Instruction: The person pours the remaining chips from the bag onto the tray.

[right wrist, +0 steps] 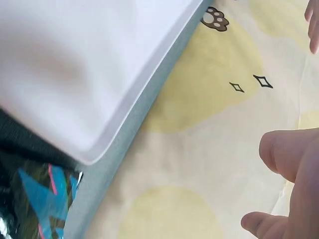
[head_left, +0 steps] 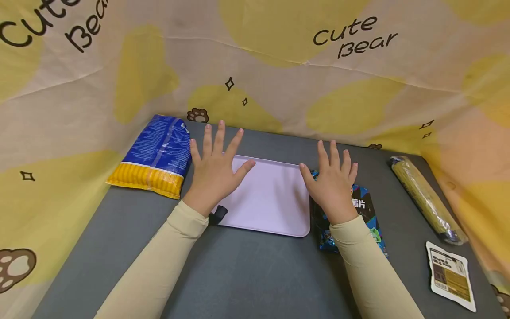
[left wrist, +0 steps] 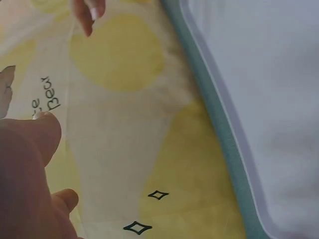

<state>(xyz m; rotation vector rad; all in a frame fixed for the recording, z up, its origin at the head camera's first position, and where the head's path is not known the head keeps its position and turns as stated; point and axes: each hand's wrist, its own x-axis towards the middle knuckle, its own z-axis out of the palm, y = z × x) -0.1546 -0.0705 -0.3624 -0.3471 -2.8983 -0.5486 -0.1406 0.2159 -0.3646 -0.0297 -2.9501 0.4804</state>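
Note:
Both hands are raised with spread fingers and hold nothing. In the head view the left hand [head_left: 215,175] hovers over the left side of a pale lilac tray [head_left: 267,199], near a blue and yellow bag [head_left: 159,150]. Over the tray's right edge and a dark, shiny snack bag [head_left: 368,208] is the right hand [head_left: 332,188], which hides part of that bag. The left wrist view has some fingers [left wrist: 40,134] at its left edge and the tray [left wrist: 264,89] at right. In the right wrist view the snack bag [right wrist: 45,194] lies by the tray's corner.
A long clear-wrapped yellowish pack [head_left: 428,199] lies at the right of the grey table [head_left: 247,274]. Nearer stands a flat white and brown packet [head_left: 450,277], lying down. A patterned cloth [head_left: 255,57] hangs behind and at both sides of the table.

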